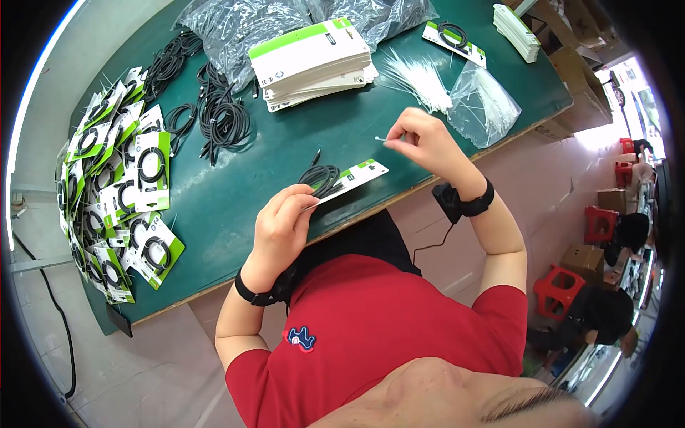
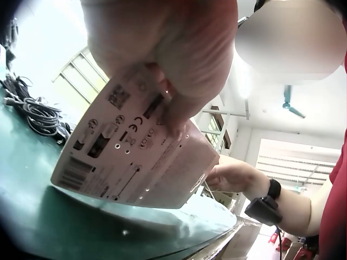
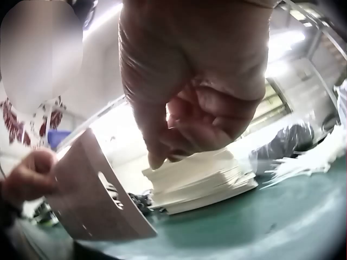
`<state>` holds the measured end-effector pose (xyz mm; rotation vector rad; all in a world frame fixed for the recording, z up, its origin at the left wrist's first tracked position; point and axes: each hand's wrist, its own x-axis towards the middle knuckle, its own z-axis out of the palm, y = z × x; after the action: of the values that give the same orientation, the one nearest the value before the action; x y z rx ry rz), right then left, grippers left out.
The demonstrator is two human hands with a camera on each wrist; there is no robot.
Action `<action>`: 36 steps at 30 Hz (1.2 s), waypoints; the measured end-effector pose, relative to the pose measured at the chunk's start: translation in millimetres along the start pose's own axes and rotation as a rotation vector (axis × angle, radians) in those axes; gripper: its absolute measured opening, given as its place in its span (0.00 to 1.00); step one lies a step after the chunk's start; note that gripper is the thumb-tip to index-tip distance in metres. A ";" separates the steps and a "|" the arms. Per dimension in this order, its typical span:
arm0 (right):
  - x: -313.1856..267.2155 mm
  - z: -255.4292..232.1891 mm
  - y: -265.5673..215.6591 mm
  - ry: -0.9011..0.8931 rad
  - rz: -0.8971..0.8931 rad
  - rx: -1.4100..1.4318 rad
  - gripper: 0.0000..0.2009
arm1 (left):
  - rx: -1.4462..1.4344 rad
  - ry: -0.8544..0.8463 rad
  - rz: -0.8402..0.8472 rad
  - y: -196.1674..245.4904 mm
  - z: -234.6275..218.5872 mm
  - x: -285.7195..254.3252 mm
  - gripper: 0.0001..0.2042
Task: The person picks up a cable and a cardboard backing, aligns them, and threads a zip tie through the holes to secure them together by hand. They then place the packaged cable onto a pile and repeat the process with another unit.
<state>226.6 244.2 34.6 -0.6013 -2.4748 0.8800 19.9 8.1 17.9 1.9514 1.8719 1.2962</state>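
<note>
So this was somewhere in the middle of a big batch, I'd say. A whole heap of finished cards (image 1: 118,192), each with a black cable coiled on it, was already piled along the left end of the green table (image 1: 342,128). Still plenty left though: a thick stack of blank cards (image 1: 312,63), a bunch of loose black cables (image 1: 214,107), a spread of white zip ties (image 1: 417,75), plus a clear bag of more ties (image 1: 481,103) and bags of cables (image 1: 285,18) at the back.

The one being worked on looked half done to me. The left hand (image 1: 282,225) was pinching the near end of a card (image 1: 349,180), fingers curled around its edge, holding it tilted just over the table's front edge. A coiled black cable (image 1: 319,177) sat on the card, one plug end sticking up past it. The right hand (image 1: 421,139) was raised above the card's far end, fingertips pressed together on a thin white zip tie (image 1: 389,138). I couldn't tell if the tie was already threaded through the card.

The card itself was white with a green strip on the front. From the left wrist view, the back was printed with a barcode, little logos and small punched holes.
</note>
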 end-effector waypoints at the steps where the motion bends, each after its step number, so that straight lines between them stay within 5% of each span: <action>1: 0.0 -4.0 -3.8 -0.122 0.166 0.252 0.09 | -0.029 0.004 -0.017 0.7 -2.9 1.3 0.09; 6: 4.4 -13.8 -12.6 -0.358 0.403 0.830 0.07 | -0.070 -0.022 -0.052 -0.5 -18.4 4.3 0.07; 9: 2.8 -7.9 -10.7 -0.310 0.360 1.136 0.07 | -0.551 -0.041 -0.538 -3.5 -24.6 3.4 0.06; 21: 5.7 25.8 -60.6 0.005 0.080 0.906 0.10 | -0.737 -0.424 -0.969 -17.5 -34.0 30.6 0.09; 36: 14.8 54.9 -70.4 0.040 -0.209 0.501 0.08 | -0.838 -0.426 -0.976 -24.2 -25.4 26.5 0.10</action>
<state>167.8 176.5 47.0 -0.1808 -2.1095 1.3183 -18.5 25.1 30.9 0.6468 1.3701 0.9572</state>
